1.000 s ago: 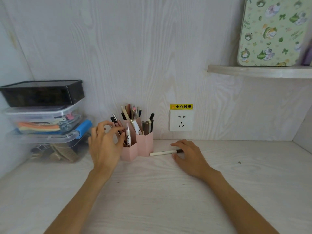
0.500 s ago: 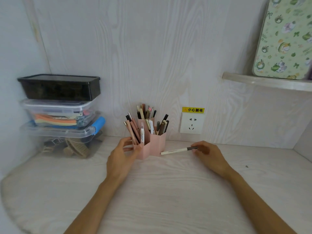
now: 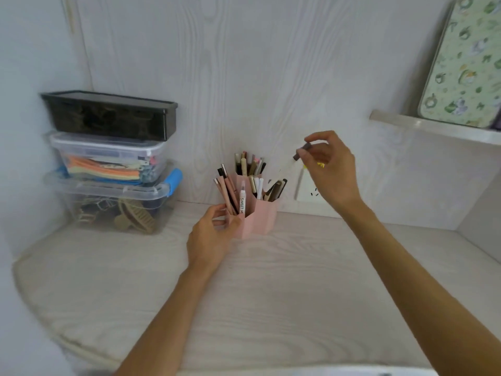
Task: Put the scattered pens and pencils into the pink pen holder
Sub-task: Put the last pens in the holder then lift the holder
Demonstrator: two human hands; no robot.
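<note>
At the centre of the frame the pink pen holder (image 3: 259, 215) stands on the pale wood-grain bench (image 3: 271, 294), close to the back wall, its compartments already packed with upright and leaning pens and pencils. The left hand (image 3: 212, 238) rests against the holder's lower left side, thumb and fingers curled round its front compartment. Up and to the right, the right hand (image 3: 329, 172) is raised above the bench and pinches the dark cap end of a cream-barrelled pen (image 3: 291, 165) between thumb and fingertips; the pen slants down to the left with its lower end just over the holder's right compartment, and motion blur hides whether it touches the pens there. Behind that hand a white wall socket (image 3: 307, 192) is partly covered. At the left of the frame sit stacked storage boxes (image 3: 111, 164), a dark one topmost. At the upper right a floral tin (image 3: 463, 66) leans on a shelf (image 3: 433, 128).
</note>
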